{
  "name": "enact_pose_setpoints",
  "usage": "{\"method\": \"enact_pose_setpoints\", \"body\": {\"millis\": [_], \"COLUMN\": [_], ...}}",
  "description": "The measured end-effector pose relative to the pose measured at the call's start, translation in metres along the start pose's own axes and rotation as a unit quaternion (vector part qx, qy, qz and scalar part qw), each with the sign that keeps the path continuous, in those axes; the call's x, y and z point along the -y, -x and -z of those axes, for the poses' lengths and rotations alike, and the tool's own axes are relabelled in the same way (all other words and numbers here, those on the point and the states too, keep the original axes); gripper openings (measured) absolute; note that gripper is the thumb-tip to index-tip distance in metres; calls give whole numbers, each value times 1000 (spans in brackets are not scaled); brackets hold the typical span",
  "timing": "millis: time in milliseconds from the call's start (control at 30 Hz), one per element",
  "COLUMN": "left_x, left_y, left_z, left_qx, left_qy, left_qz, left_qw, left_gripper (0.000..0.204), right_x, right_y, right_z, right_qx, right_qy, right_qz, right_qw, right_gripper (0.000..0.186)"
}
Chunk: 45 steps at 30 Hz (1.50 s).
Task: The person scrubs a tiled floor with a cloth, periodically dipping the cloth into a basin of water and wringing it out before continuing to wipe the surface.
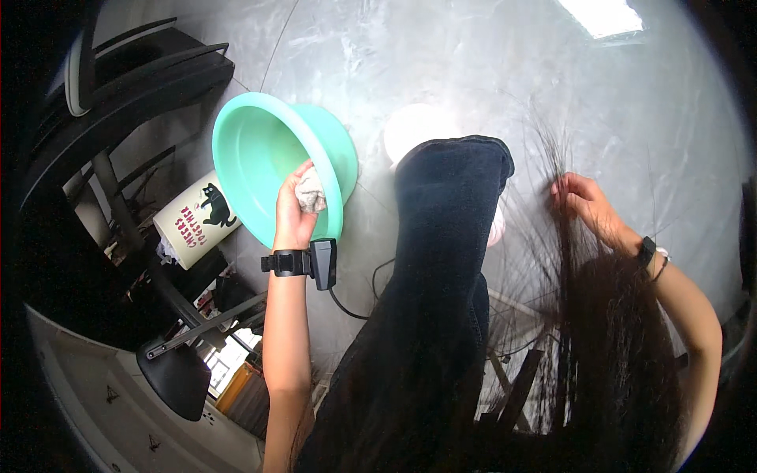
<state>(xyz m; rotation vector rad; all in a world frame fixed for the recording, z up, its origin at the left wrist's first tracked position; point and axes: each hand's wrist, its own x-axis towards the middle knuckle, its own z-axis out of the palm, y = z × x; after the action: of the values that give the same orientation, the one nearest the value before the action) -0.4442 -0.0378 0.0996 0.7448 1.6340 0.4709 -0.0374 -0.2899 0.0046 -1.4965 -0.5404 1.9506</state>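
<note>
The left hand (pixel 295 221) is holding 1 grey cloth (pixel 311 191) at the right rim of the green basin (pixel 268 102); the right hand (pixel 588 206) is hanging, fingers curled, grip unclear.

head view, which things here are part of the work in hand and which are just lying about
In the work, it seems:
- crumpled pale cloth, held in the left hand
- mint-green basin, with that hand at its rim

Just lying about:
- cream bin with a cat picture, beside the basin
- black furniture at the left
</note>
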Motion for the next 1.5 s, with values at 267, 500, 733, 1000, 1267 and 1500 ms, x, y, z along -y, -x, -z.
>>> {"method": "enact_pose_setpoints", "body": {"millis": [267, 500, 733, 1000, 1267, 1500], "left_x": [-13, -16, 1, 5, 0, -3], "left_y": [28, 42, 25, 0, -4, -10], "left_z": [-36, -42, -30, -8, -12, -11], "left_qx": [-25, 16, 38, 11, -23, -85], "left_qy": [24, -106, -65, -7, -40, -38], "left_qz": [49, -1, -56, -18, -59, -51], "left_qw": [998, 994, 996, 1000, 997, 994], "left_gripper": [33, 23, 20, 11, 31, 29], "right_x": [5, 9, -10, -9, -13, -5], "right_y": [1, -3, -7, -6, -8, -6], "right_z": [0, -1, 3, 2, 3, -1], "right_qx": [2, 5, 2, 0, 4, -2], "right_qy": [16, 9, -7, -8, 9, 15], "right_qz": [-12, -27, 6, 5, 11, -15], "right_qw": [1000, 1000, 1000, 1000, 1000, 1000], "right_gripper": [16, 16, 15, 17, 18, 18]}}
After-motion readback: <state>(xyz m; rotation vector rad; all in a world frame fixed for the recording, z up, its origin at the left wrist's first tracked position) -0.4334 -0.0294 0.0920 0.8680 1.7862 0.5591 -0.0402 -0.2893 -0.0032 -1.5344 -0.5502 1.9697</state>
